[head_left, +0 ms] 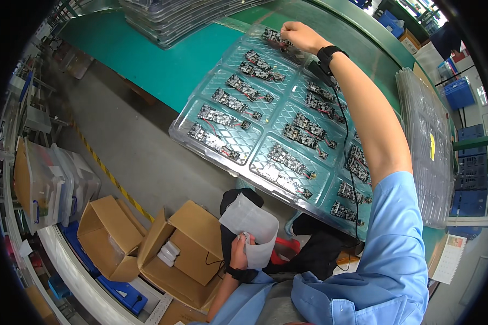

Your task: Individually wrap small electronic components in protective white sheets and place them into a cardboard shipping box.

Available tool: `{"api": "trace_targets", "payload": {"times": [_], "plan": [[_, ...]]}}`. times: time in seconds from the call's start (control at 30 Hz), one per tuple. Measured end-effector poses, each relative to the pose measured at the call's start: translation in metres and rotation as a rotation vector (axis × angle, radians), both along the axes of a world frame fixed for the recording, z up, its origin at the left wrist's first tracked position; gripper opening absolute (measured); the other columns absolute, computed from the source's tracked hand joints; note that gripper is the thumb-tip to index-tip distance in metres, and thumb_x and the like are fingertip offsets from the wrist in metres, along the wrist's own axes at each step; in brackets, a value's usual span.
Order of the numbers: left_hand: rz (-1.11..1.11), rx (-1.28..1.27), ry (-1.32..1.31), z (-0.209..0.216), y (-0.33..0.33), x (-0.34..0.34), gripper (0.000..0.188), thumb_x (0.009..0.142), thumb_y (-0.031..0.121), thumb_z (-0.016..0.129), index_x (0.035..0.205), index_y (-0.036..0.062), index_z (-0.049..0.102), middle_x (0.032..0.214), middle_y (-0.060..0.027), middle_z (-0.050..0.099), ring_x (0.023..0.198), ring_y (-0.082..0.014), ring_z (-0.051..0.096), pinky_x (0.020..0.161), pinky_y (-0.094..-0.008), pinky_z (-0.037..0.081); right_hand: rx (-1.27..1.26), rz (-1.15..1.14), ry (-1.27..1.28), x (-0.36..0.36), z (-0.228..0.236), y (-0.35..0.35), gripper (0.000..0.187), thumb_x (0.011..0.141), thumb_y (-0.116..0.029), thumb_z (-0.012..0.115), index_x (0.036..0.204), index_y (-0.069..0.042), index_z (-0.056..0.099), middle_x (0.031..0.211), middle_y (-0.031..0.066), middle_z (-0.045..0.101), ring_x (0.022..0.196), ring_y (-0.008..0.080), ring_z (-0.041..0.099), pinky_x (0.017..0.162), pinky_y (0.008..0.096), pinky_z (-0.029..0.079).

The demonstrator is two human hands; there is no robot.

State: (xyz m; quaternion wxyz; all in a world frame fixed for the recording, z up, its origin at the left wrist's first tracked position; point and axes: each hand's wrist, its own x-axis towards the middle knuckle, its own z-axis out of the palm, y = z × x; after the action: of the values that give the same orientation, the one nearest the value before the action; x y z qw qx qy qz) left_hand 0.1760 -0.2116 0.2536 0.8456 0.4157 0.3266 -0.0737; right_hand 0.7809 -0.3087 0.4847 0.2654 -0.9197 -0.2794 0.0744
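Left grip (239, 252) holds one sheet (256, 219); right grip (301, 37) over one tray (210, 152)

Light-blue shirt (320, 292), stitched pocket flap (344, 309); right sleeve (397, 216) ends near elbow; black band (329, 53) on each wrist; thin cord (346, 124) near right one.

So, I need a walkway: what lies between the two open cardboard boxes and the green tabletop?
Grey floor with yellow-and-black tape nearer the boxes; the head view shows it.
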Motion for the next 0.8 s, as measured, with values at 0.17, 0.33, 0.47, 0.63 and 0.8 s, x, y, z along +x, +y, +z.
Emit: {"api": "trace_targets", "payload": {"times": [0.17, 0.33, 0.47, 0.63, 0.8], "plan": [[0.021, 0.02, 0.004, 0.0, -0.002, -0.001, 0.037, 0.106, 0.033, 0.043, 0.097, 0.0031, 0.062, 0.086, -0.0035, 0.061, 0.078, -0.0115, 0.056, 0.072, -0.0252, 0.045, 0.073, -0.033, -0.018, 0.004, -0.008, -0.002, 0.028, 0.09, -0.026, 0.055, 0.1, -0.004, 0.069, 0.092, 0.0112, 0.071, 0.093, 0.0222, 0.062, 0.089, 0.0336, 0.046], [-0.018, 0.059, -0.02, 0.003, -0.002, 0.001, 0.038, 0.106, 0.034, 0.041, 0.097, 0.0028, 0.062, 0.085, -0.0037, 0.061, 0.077, -0.012, 0.056, 0.072, -0.0258, 0.045, -0.164, -0.058, -0.103, -0.003, -0.015, 0.001, 0.028, 0.083, -0.031, 0.059, 0.097, -0.013, 0.076, 0.093, 0.0118, 0.074, 0.099, 0.0318, 0.067, 0.096, 0.0442, 0.041], [-0.021, 0.066, -0.018, 0.001, -0.002, 0.0, 0.039, 0.106, 0.034, 0.041, 0.097, 0.0027, 0.062, 0.085, -0.0035, 0.06, 0.077, -0.012, 0.056, 0.072, -0.026, 0.045, -0.195, -0.127, -0.153, -0.013, -0.021, 0.007, 0.025, 0.082, -0.034, 0.064, 0.095, -0.016, 0.076, 0.093, 0.0098, 0.075, 0.101, 0.0326, 0.068, 0.099, 0.0462, 0.04], [-0.024, 0.009, -0.011, -0.007, -0.005, -0.003, 0.032, 0.105, 0.03, 0.046, 0.102, 0.0022, 0.062, 0.091, -0.0033, 0.062, 0.08, -0.0125, 0.057, 0.075, -0.0275, 0.047, -0.062, -0.132, -0.216, -0.036, 0.001, -0.002, 0.025, 0.084, -0.035, 0.068, 0.094, -0.013, 0.074, 0.092, 0.0099, 0.075, 0.091, 0.0303, 0.069, 0.088, 0.0432, 0.047], [-0.071, 0.198, -0.032, 0.008, -0.019, 0.012, 0.023, 0.102, 0.019, 0.056, 0.115, 0.0008, 0.062, 0.105, -0.0044, 0.065, 0.09, -0.0144, 0.061, 0.082, -0.0304, 0.05, 0.081, 0.191, -0.101, -0.13, 0.072, -0.033, 0.025, 0.096, -0.024, 0.062, 0.095, 0.0, 0.065, 0.077, 0.0051, 0.063, 0.071, 0.0131, 0.056, 0.067, 0.031, 0.048]]}}
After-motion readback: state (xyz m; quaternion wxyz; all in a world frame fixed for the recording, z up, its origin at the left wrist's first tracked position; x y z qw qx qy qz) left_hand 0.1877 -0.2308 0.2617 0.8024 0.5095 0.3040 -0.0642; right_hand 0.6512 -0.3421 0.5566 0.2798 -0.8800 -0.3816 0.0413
